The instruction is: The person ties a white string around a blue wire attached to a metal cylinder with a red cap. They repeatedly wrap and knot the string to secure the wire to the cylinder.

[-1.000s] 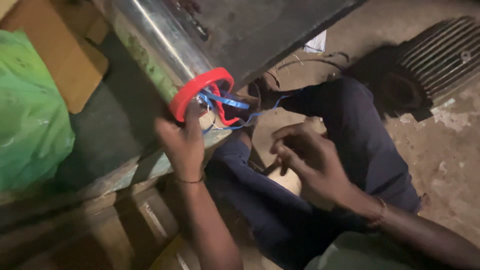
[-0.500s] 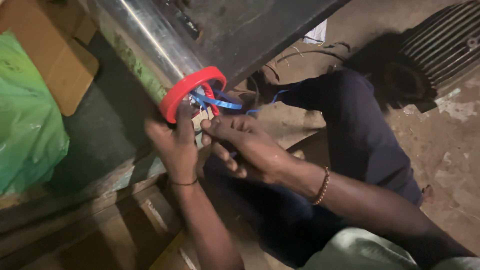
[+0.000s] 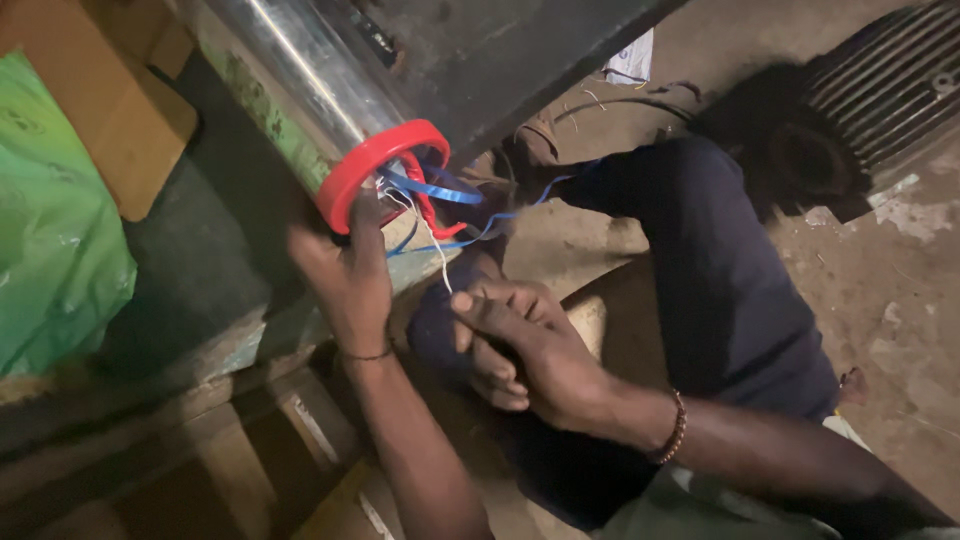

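A shiny steel cylinder (image 3: 300,70) with a red ring cap (image 3: 372,165) at its end lies across a green bench. Blue, red and white wires (image 3: 435,190) stick out of the cap. My left hand (image 3: 340,275) grips the cap's lower rim, thumb on the red ring. My right hand (image 3: 520,345) is below and to the right of the cap, fingers pinched on a thin white wire (image 3: 436,250) that runs up into the cap. A beaded bracelet sits on my right wrist.
A green plastic bag (image 3: 50,230) and a cardboard box (image 3: 110,100) lie at the left. My legs in dark trousers (image 3: 720,290) stretch over a dusty concrete floor (image 3: 900,300). A finned motor housing (image 3: 890,80) sits at the upper right.
My right hand went from near my lap up to the wires at the cap, then drew back down and right, pulling a thin white wire out. My left hand stayed on the cap.
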Available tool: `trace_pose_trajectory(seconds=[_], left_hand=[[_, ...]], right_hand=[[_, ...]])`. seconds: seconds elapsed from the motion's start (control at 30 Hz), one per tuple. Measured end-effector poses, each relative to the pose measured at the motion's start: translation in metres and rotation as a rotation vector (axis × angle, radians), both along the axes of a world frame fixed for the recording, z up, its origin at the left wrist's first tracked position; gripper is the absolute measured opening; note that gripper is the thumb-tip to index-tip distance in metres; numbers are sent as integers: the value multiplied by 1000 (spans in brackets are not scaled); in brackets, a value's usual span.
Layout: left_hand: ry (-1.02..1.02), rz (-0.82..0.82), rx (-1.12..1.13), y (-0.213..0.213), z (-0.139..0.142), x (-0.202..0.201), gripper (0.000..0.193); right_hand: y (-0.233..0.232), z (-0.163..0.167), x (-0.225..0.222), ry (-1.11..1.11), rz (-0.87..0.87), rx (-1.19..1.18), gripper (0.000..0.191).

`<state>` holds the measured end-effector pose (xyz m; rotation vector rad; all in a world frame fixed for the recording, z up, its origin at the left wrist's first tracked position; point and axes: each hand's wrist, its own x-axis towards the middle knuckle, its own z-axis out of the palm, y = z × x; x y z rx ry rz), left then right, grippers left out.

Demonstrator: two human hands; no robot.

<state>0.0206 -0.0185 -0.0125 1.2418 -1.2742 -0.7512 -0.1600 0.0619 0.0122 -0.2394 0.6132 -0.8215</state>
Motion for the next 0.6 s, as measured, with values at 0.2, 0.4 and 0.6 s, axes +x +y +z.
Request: trace_pose_trajectory(seconds=[0.2,0.4,0.6], left_hand=[[35,30,-23,4,3,-3,51],[-120,146,-56,3,-1,6,59],[-156,285,125,-4,-5,-4,42]], right_hand=[[58,-17,-33,375,137,-203,31],[77,-20,-97,1079,-42,-1119,18],[-48,45,-139,1488,-95,-1251,14]])
